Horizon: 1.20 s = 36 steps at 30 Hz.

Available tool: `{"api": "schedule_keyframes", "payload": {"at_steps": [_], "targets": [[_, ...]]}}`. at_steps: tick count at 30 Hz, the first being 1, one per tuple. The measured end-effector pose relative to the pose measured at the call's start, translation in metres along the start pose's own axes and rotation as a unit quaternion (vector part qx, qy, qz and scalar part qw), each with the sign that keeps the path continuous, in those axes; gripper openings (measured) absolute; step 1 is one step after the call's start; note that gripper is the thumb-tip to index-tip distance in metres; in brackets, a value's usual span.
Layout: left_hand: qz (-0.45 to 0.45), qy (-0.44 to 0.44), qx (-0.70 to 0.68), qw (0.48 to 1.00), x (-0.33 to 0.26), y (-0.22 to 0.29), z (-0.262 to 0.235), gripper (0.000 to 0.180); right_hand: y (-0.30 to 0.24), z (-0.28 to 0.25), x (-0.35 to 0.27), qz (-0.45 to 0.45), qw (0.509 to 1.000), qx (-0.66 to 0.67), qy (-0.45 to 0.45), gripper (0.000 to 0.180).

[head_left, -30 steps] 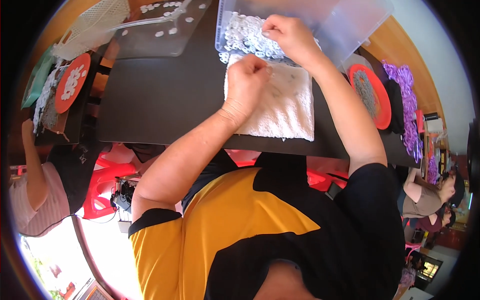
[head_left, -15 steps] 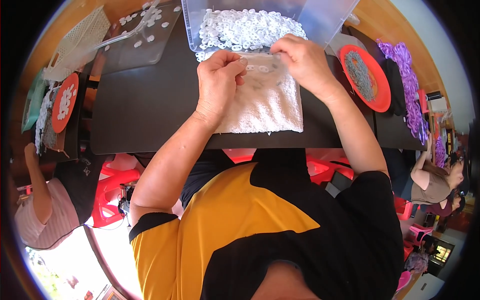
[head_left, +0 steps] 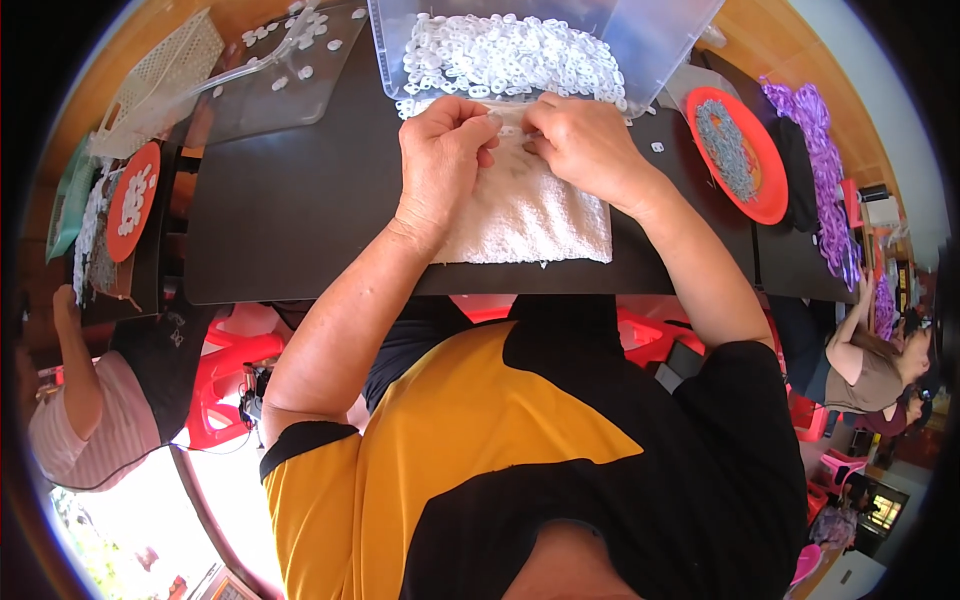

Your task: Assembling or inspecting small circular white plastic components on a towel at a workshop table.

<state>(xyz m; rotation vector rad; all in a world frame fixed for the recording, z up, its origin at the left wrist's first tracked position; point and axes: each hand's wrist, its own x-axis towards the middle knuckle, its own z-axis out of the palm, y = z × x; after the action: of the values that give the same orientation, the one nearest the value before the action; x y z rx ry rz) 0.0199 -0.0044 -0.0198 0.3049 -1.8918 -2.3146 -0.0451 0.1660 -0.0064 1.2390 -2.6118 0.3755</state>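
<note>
A white terry towel (head_left: 530,225) lies on the dark table in front of me, with a few small grey bits on its upper part. My left hand (head_left: 443,155) is pinched closed over the towel's left side, a tiny piece perhaps at the thumb tip. My right hand (head_left: 585,148) is closed too, its fingertips down at the towel close to my left fingers; what they grip is hidden. Between the two hands a small white plastic piece (head_left: 508,130) shows. Just beyond them, a clear plastic bin (head_left: 385,50) holds a heap of white two-holed plastic pieces (head_left: 510,55).
To the right stands a red plate (head_left: 768,200) of small grey metal-looking parts, near purple ribbon-like bundles (head_left: 815,150). One loose white piece (head_left: 657,147) lies beside the towel. A clear lid (head_left: 300,110) with white pieces is at far left. Co-workers sit on both sides.
My right hand has come left and slightly down from the bin's edge, now close to my left hand. The left hand stays pinched in nearly the same place.
</note>
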Motion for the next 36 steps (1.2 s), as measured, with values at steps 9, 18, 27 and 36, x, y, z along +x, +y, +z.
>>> {"api": "schedule_keyframes", "payload": {"at_steps": [9, 18, 27, 36], "targets": [[0.006, -0.008, 0.025, 1.0, -0.001, 0.002, 0.0, 0.012, 0.004, -0.002, -0.009, 0.01, 1.0, 0.016, 0.01, 0.007], [0.008, -0.005, 0.024, 1.0, -0.001, 0.005, 0.0, 0.012, -0.003, -0.01, -0.013, 0.003, 0.996, -0.082, 0.024, 0.01], [-0.003, -0.036, -0.056, 0.998, -0.004, 0.007, -0.001, 0.009, -0.009, -0.014, -0.017, 0.078, 0.995, 0.048, 0.036, 0.007], [-0.003, -0.033, -0.095, 0.995, -0.005, 0.008, -0.003, 0.009, -0.023, -0.025, 0.001, 0.289, 0.749, 0.593, 0.064, 0.013]]}}
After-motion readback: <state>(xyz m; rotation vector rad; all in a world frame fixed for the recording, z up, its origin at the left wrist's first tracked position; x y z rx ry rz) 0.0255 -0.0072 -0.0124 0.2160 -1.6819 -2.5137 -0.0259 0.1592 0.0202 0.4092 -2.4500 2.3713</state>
